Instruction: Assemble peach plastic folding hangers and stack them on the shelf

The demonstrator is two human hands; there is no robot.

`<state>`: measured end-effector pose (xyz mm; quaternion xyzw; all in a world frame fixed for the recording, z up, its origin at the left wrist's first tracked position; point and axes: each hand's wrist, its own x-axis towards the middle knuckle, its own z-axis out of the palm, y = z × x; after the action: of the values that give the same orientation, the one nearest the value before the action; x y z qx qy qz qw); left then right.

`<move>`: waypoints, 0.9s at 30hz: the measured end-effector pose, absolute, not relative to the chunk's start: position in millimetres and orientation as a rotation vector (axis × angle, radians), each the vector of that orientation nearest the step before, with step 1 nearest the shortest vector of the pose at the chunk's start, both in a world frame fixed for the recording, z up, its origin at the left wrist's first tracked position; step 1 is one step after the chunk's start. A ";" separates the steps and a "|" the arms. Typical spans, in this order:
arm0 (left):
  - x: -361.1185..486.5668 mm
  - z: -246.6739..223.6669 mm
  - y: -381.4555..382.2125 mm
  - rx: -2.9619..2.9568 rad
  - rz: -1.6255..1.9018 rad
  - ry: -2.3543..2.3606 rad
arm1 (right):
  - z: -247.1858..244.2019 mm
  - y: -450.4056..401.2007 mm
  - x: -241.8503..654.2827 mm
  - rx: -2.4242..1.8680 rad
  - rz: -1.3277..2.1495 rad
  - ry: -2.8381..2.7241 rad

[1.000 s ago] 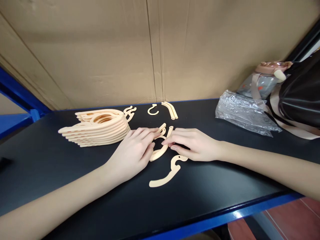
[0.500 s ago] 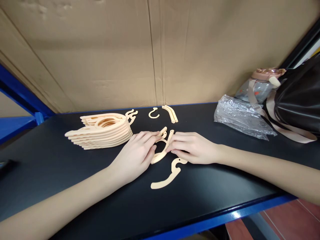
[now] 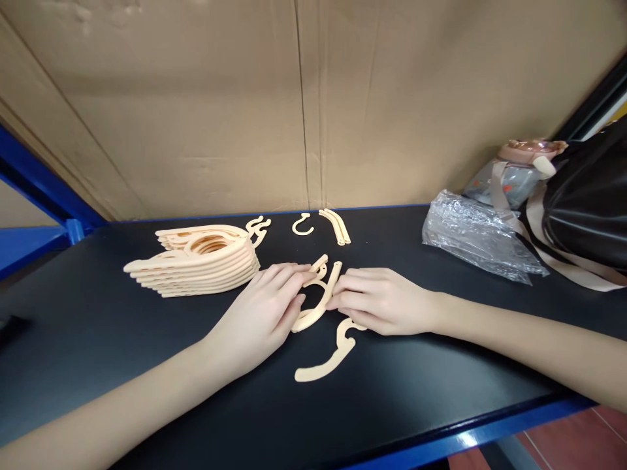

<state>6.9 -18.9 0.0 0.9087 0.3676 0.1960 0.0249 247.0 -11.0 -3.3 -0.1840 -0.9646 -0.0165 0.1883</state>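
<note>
Cream plastic folding-hanger parts (image 3: pixel 326 297) lie joined in a ring-like shape on the black tabletop between my two hands. From the left side, my left hand (image 3: pixel 267 303) is closed on them, fingertips over the upper left piece and thumb near the lower left edge. My right hand (image 3: pixel 385 301) pinches the curved right arm of the same hanger; its lower fingers are partly hidden. Just below my right hand lies a loose curved hanger arm (image 3: pixel 326 367) with a hook-shaped end, its upper tip partly covered by the hand.
A stack of cream hangers (image 3: pixel 196 267) stands at left, with small hooks (image 3: pixel 258 228) behind it. Farther back lie a single hook (image 3: pixel 302 225) and slim curved strips (image 3: pixel 337 227). At right are a clear plastic bag (image 3: pixel 477 235), a bottle (image 3: pixel 519 173) and a black bag (image 3: pixel 588 202).
The view has shifted slightly, so the tabletop things appear a little lower. Both hands keep their hold on the hanger parts, with little visible movement.
</note>
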 end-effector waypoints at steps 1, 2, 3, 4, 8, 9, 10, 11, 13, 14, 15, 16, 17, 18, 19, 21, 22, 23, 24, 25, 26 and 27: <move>6.1 -0.2 -18.9 2.803 0.610 1.135 | -2.7 -11.4 246.8 -0.497 -0.091 -2.725; 5.2 -0.6 -18.8 2.797 0.609 1.131 | -2.2 -11.8 246.6 -0.485 -0.138 -2.739; 4.3 -1.2 -18.4 2.793 0.608 1.127 | -1.7 -12.2 246.5 -0.480 -0.185 -2.752; 3.5 -2.1 -17.9 2.792 0.605 1.121 | -1.4 -12.4 246.5 -0.478 -0.226 -2.763; 1.3 -5.7 -14.6 2.799 0.561 1.091 | -1.8 -12.2 247.2 -0.477 -0.285 -2.767; 1.2 -6.1 -13.9 2.800 0.557 1.088 | -2.2 -11.9 247.4 -0.477 -0.277 -2.764; 1.1 -6.1 -13.3 2.801 0.555 1.089 | -2.6 -11.6 247.7 -0.478 -0.269 -2.763; 1.2 -5.9 -12.9 2.802 0.560 1.090 | -2.9 -11.3 248.0 -0.478 -0.261 -2.764; 1.2 -5.0 -12.9 2.801 0.566 1.091 | -3.3 -10.8 248.4 -0.479 -0.263 -2.763; 1.1 -4.5 -13.2 2.799 0.563 1.093 | -3.4 -10.6 248.6 -0.480 -0.265 -2.765; 1.0 -4.1 -13.5 2.795 0.556 1.096 | -3.4 -10.4 248.7 -0.481 -0.268 -2.767; 0.8 -3.9 -13.9 2.791 0.546 1.097 | -3.4 -10.3 248.8 -0.482 -0.270 -2.769; 0.6 -3.9 -14.2 2.786 0.539 1.097 | -3.3 -10.1 248.9 -0.484 -0.267 -2.773; 0.4 -4.2 -14.3 2.782 0.530 1.098 | -3.2 -10.0 249.0 -0.487 -0.262 -2.775; 0.4 -4.7 -14.4 2.781 0.526 1.098 | -3.1 -9.9 248.9 -0.488 -0.257 -2.774; 0.8 -5.9 -14.2 2.789 0.526 1.090 | -3.0 -9.6 248.8 -0.489 -0.249 -2.760; 1.1 -6.4 -14.1 2.798 0.527 1.085 | -3.0 -9.4 248.6 -0.488 -0.246 -2.751; 1.6 -6.8 -14.1 2.811 0.527 1.077 | -3.0 -9.2 248.5 -0.486 -0.244 -2.744; 2.1 -7.1 -14.1 2.826 0.529 1.066 | -3.1 -9.1 248.3 -0.484 -0.240 -2.738; 2.5 -7.1 -14.3 2.839 0.530 1.057 | -3.1 -9.1 248.1 -0.483 -0.235 -2.734; 2.9 -7.0 -14.6 2.850 0.528 1.052 | -3.2 -9.1 248.0 -0.484 -0.227 -2.731; 3.2 -6.8 -15.0 2.858 0.527 1.048 | -3.2 -9.3 247.9 -0.486 -0.220 -2.727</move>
<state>3.2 -15.0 -6.8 0.9248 0.3390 0.1705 0.0259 247.9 -9.3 -3.2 -0.1719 -0.9653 -0.0777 0.1804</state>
